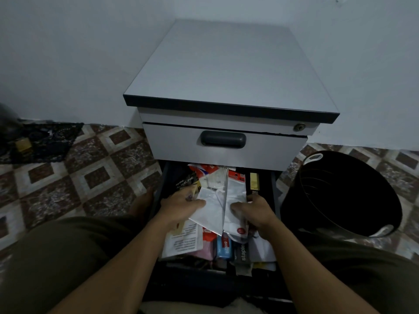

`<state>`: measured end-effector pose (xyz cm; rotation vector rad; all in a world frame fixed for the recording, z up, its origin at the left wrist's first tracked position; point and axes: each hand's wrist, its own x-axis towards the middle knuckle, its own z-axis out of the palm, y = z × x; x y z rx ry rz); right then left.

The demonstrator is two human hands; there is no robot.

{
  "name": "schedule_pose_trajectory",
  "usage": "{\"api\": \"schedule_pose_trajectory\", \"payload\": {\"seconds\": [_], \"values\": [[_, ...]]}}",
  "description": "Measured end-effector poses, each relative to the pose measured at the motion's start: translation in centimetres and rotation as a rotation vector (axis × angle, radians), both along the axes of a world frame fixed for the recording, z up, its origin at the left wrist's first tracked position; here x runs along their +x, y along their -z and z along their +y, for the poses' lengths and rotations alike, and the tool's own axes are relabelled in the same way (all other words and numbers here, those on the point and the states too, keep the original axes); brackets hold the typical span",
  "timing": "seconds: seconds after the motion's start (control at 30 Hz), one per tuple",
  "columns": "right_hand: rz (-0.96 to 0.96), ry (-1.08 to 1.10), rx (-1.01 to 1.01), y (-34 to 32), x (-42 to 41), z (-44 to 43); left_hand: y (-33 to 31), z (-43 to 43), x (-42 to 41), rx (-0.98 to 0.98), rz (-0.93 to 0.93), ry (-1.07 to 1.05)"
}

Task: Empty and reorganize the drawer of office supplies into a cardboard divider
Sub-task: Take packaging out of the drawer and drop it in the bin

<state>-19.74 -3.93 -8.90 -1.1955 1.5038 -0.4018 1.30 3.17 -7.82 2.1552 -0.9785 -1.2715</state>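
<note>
Reads as a room in a home with an office-storage corner. Shows brown-and-cream diamond-patterned floor tiles (90, 173) and a plain pale painted wall (68, 53). Contains, against that wall, a low grey pedestal cabinet (226, 71) with a dark-edged top, a round key lock (299, 127) and a dark recessed handle (223, 139). Includes an open dark lower drawer (274, 191) packed with stationery packets (214, 200), among them a grey pack printed "staples" (242, 254). Has a round black plastic bin (328, 189) just beside the cabinet.

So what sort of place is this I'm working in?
Probably a home or small-office corner: a grey cabinet against a bare wall, patterned floor tiles, a black bin beside it. The left hand and right hand grip packets in its open drawer.
</note>
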Motion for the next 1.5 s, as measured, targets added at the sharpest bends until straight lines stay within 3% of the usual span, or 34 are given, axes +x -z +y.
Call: {"api": "schedule_pose_trajectory", "payload": {"seconds": [0.2, 0.33, 0.53, 0.9, 1.5], "values": [[-0.186, 0.093, -0.006, 0.2, -0.2, 0.5, -0.3, 0.3, -0.8, -0.164, 0.022, -0.068], [-0.207, 0.032, 0.040, 0.5, -0.1, 0.1, -0.6, 0.1, -0.7, -0.122, 0.063, -0.073], [-0.399, -0.004, 0.041, 0.7, 0.9, -0.5, -0.6, 0.1, -0.3, -0.130, 0.167, -0.041], [-0.544, -0.112, 0.110, 1.2, 1.7, -1.0, -0.1, -1.7, 1.3, -0.112, 0.318, -0.033], [-0.634, -0.034, 0.140, 0.6, 2.6, -0.6, -1.1, -2.4, 1.1, -0.102, 0.375, 0.103]]}}
